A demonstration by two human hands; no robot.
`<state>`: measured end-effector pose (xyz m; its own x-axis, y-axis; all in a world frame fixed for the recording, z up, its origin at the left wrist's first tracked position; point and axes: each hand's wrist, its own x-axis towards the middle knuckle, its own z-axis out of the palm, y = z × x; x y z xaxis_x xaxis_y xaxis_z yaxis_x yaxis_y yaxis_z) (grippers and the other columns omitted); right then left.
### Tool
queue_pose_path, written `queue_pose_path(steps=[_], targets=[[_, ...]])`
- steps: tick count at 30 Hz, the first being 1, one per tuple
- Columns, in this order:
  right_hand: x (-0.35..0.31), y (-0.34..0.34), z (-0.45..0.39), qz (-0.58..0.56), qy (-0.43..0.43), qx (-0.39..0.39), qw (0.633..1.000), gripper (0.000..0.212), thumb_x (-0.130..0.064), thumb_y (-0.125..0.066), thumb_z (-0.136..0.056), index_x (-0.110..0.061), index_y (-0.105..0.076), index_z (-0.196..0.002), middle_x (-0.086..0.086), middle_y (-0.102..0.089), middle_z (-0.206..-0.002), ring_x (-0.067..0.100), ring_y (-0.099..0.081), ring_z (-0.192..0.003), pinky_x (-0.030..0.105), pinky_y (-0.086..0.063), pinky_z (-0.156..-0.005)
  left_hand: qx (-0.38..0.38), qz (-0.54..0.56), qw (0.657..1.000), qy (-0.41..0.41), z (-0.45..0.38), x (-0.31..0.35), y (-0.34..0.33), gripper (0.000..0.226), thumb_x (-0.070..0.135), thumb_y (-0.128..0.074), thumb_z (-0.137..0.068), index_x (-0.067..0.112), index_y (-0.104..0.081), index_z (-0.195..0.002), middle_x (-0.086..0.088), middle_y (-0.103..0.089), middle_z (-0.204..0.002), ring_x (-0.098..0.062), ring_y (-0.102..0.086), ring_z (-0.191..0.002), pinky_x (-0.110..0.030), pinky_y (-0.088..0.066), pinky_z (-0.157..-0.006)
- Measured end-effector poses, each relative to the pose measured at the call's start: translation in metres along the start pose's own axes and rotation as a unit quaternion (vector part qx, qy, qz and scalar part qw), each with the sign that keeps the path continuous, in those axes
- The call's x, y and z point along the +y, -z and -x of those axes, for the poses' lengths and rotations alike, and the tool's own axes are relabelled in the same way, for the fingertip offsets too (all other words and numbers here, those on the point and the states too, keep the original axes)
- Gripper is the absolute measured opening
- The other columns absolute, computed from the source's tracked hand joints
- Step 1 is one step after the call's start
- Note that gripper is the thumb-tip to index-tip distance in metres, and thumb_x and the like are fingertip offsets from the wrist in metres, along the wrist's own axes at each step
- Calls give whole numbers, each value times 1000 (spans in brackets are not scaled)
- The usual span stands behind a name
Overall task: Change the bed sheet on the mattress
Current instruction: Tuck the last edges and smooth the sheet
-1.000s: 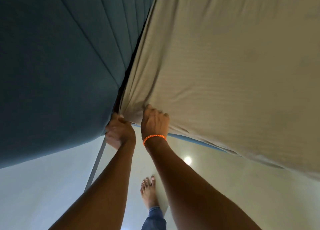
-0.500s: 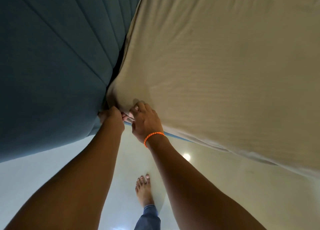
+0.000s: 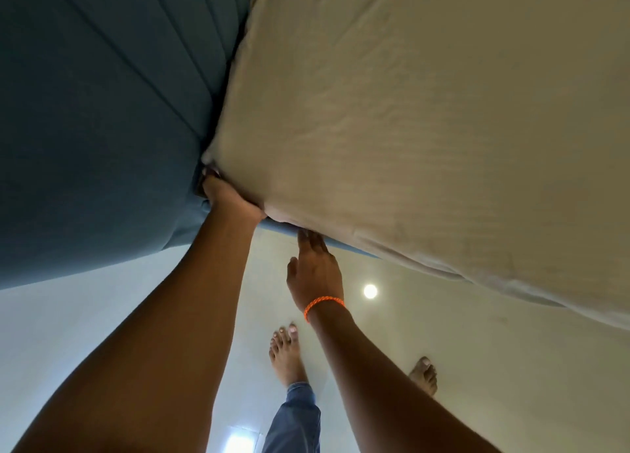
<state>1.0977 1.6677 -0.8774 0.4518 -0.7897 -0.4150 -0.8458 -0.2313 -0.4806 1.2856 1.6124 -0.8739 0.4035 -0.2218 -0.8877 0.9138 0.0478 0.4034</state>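
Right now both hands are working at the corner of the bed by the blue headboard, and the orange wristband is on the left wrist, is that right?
Not quite. The head view shows the orange wristband on the right hand's wrist, not the left. The rest holds: both it and the left hand are at the corner of the beige sheet beside the blue headboard.

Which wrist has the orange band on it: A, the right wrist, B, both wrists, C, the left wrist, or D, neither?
A: the orange band circles the wrist just below the right hand, which reaches toward the mattress edge, while the arm behind the left hand is bare.
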Motion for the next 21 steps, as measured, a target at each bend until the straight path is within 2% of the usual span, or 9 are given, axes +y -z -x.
queue_pose_path(steps=[3, 5, 8, 10, 11, 12, 15, 18, 21], targets=[[2, 0, -20, 40, 26, -4, 999, 64, -21, -58, -97, -8, -38, -156, 17, -49, -153, 34, -46, -141, 39, -37, -118, -3, 7, 999, -43, 0, -9, 0, 51, 44, -29, -104, 30, -71, -129, -3, -76, -126, -35, -67, -121, -52, -50, -109], [-2, -2, -36, 71, 13, -49, 996, 56, -34, -46, -107, -10, -36, -157, 17, -43, -158, 35, -39, -146, 42, -29, -121, -9, -1, 997, -72, 6, -11, -1, 52, 40, -29, -104, 29, -71, -132, -3, -76, -125, -35, -68, -121, -51, -51, -109], [-14, 0, -51, 126, -14, -120, 985, 48, -36, -38, -110, -10, -46, -150, 17, -49, -154, 36, -43, -144, 43, -35, -117, 6, -26, 996, -85, -2, -14, 11, 46, 41, -35, -105, 26, -72, -128, -4, -76, -126, -34, -69, -120, -49, -53, -106], [-22, 8, -41, 179, 17, -87, 980, 35, -19, -49, -102, -8, -61, -133, 17, -66, -132, 36, -60, -126, 41, -48, -100, 33, -49, 995, -85, -3, -17, 23, 37, 40, -43, -104, 25, -72, -120, -3, -77, -120, -29, -72, -110, -43, -56, -99], [-24, 12, -31, 188, 42, -64, 979, 29, -13, -53, -95, -10, -67, -121, 15, -72, -116, 34, -69, -110, 37, -50, -83, 47, -70, 993, -80, -3, -18, 30, 32, 40, -46, -103, 25, -71, -117, -1, -76, -115, -23, -71, -103, -40, -55, -96], [-24, 17, -18, 178, 58, -51, 981, 23, -11, -56, -90, -12, -69, -109, 11, -75, -101, 31, -72, -95, 34, -45, -70, 60, -88, 992, -73, 1, -21, 33, 31, 40, -47, -102, 24, -69, -119, 2, -73, -116, -19, -68, -102, -40, -49, -98], [-14, 22, 15, 105, 63, -24, 992, 5, -14, -63, -84, -15, -65, -88, 5, -68, -76, 29, -68, -68, 31, -35, -59, 109, -134, 983, -65, 9, -34, 32, 57, 48, -41, -106, 23, -45, -156, 1, -53, -155, -21, -49, -142, -49, -29, -122], [15, 28, 31, 39, 35, 27, 998, 8, -11, -63, -84, -13, -68, -90, 6, -68, -80, 31, -65, -72, 35, -48, -63, 190, -217, 954, -81, 31, -58, 13, 67, 57, -30, -107, 17, -34, -161, -7, -40, -163, -29, -39, -150, -48, -34, -122], [50, 52, 35, -1, -13, 146, 989, 24, -9, -62, -80, -16, -70, -102, 6, -69, -100, 31, -66, -85, 37, -54, -70, 253, -241, 921, -170, 68, -96, -12, 49, 39, -37, -111, 9, -41, -150, -17, -48, -152, -35, -50, -139, -37, -41, -103]])
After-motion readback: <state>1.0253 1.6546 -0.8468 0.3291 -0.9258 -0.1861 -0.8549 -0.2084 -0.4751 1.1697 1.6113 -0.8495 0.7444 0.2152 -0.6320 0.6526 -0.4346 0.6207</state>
